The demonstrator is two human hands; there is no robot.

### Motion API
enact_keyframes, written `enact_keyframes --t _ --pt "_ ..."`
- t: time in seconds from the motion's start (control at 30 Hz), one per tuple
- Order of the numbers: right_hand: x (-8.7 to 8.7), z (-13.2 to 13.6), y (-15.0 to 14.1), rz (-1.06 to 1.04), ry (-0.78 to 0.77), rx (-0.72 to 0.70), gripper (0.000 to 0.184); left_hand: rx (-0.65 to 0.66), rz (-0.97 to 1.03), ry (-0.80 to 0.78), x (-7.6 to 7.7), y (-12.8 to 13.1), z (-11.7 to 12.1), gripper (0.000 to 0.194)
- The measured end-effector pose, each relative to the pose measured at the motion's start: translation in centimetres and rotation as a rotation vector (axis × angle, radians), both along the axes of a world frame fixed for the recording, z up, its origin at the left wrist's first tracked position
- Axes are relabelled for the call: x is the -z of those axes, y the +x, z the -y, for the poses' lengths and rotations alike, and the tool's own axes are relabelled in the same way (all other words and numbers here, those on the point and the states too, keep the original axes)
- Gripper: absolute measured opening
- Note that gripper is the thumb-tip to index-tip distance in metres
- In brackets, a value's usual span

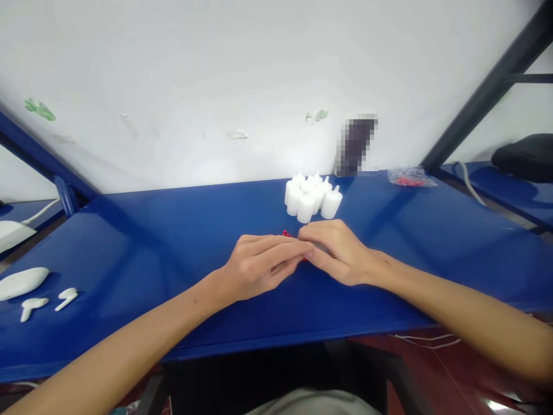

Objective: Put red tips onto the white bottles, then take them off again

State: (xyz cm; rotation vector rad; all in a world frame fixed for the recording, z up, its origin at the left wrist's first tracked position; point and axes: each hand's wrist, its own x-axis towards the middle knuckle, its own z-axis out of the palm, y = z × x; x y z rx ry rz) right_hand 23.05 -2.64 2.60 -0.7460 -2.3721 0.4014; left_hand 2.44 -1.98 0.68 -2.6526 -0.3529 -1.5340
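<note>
Cupping: left hand (263,263), right hand (341,253); red pieces (286,233), count hidden; each grip: cannot tell; earbuds (69,293), two; several white bottles (306,208)

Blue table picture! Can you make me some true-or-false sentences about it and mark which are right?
1. The left hand and right hand are close together by small red pieces. True.
2. The white bottles are on the floor. False: the white bottles stand on the blue table.
3. A clear bag with red things inside lies near the wall. True.
4. The two earbuds are black. False: the earbuds are white.
</note>
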Motion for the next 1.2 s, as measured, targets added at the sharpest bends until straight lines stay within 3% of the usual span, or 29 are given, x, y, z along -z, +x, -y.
enact_keyframes --t 0.2,0.37,0.57,0.67,0.77,0.83,1.0,1.1,1.2 --pt "-0.5 0.5 0.0 0.059 -0.080 0.120 0.027 0.025 0.016 -0.260 -0.4 0.3 0.3 0.019" --pt "-0.4 0.6 0.0 0.007 -0.087 0.097 0.026 0.053 0.002 -0.431 -0.7 0.2 0.3 0.008" --pt "-0.2 0.5 -0.3 0.014 -0.092 0.068 0.041 0.010 -0.027 -0.484 -1.2 0.0 0.4 0.008" --pt "0.2 0.1 -0.1 0.002 -0.081 0.101 0.045 -0.018 0.056 -0.537 -1.2 -0.3 -0.2 0.008" --pt "0.6 -0.4 0.5 -0.058 -0.062 0.185 0.036 -0.138 0.279 -0.601 -1.1 -1.5 -1.9 0.019" --pt "0.7 -0.8 0.9 -0.117 -0.048 0.215 0.029 -0.301 0.365 -0.647 -0.9 -2.8 -3.5 0.025" --pt "0.4 -1.4 1.1 -0.157 -0.046 0.244 0.022 -0.555 0.083 -0.760 0.2 -6.2 -6.9 0.027" --pt "0.3 -1.5 0.9 -0.130 -0.018 0.225 0.018 -0.577 -0.052 -0.720 0.9 -6.8 -7.6 0.025" --pt "0.4 -1.3 0.7 -0.127 -0.020 0.214 0.017 -0.505 0.038 -0.565 0.6 -6.1 -7.0 0.026"
